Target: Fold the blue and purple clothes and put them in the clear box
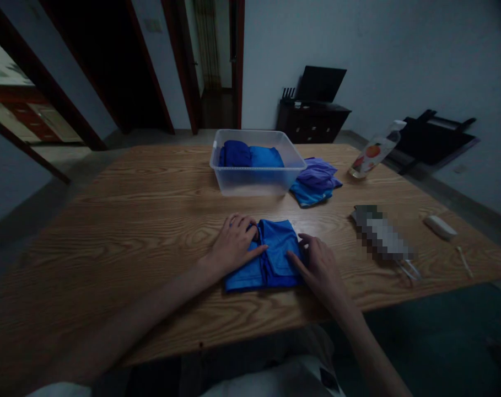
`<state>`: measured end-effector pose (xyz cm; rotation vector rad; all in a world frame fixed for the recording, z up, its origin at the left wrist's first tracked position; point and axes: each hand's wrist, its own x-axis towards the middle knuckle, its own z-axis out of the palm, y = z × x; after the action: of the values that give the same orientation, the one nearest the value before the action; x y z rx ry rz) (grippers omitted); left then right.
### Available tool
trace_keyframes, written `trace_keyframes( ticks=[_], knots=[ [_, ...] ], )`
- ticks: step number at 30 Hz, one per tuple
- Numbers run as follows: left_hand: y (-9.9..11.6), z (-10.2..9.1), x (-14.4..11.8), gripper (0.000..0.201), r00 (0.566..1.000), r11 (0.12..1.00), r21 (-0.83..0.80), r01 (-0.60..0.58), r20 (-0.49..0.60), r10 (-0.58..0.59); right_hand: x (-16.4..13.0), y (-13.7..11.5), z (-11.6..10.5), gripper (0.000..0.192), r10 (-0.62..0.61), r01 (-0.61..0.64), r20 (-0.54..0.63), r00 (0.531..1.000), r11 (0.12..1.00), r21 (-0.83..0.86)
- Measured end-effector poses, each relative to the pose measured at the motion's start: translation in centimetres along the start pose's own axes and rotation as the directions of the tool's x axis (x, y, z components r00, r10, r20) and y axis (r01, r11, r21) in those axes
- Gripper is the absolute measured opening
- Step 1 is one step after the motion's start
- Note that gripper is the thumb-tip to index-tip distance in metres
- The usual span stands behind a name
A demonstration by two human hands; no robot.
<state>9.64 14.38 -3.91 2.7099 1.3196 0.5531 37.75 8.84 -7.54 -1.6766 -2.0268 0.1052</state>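
A folded blue garment lies on the wooden table right in front of me. My left hand rests flat on its left half, fingers spread and pointing right. My right hand presses on its right edge with the fingers extended. Neither hand grips the cloth. Behind the garment stands a clear plastic bin holding two folded blue garments. To the right of the bin sits a small pile of purple and blue clothes.
A bottle with a fruit label stands at the back right of the table. A blurred-out object, a white remote-like item and a thin stick lie at the right. A dark cabinet stands by the wall.
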Motion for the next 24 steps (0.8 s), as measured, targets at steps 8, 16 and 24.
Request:
trace_keyframes(
  ticks=[8,16,24],
  knots=[
    [0.3,2.0,-0.1,0.028,0.999,0.969,-0.245,0.030,-0.026,-0.038,0.1,-1.5,-0.8,0.041,-0.145,0.146,-0.051,0.988,0.989,0.018],
    [-0.5,1.3,0.3,0.029,0.991,0.962,-0.272,0.007,0.129,0.029,-2.4,-3.8,-1.8,0.056,-0.486,0.478,0.168,0.858,0.874,0.087],
    [-0.3,2.1,-0.1,0.060,0.987,0.980,-0.195,0.026,0.159,0.006,-1.8,-2.8,-2.4,0.036,-0.588,0.592,0.151,0.795,0.805,0.016]
  ],
)
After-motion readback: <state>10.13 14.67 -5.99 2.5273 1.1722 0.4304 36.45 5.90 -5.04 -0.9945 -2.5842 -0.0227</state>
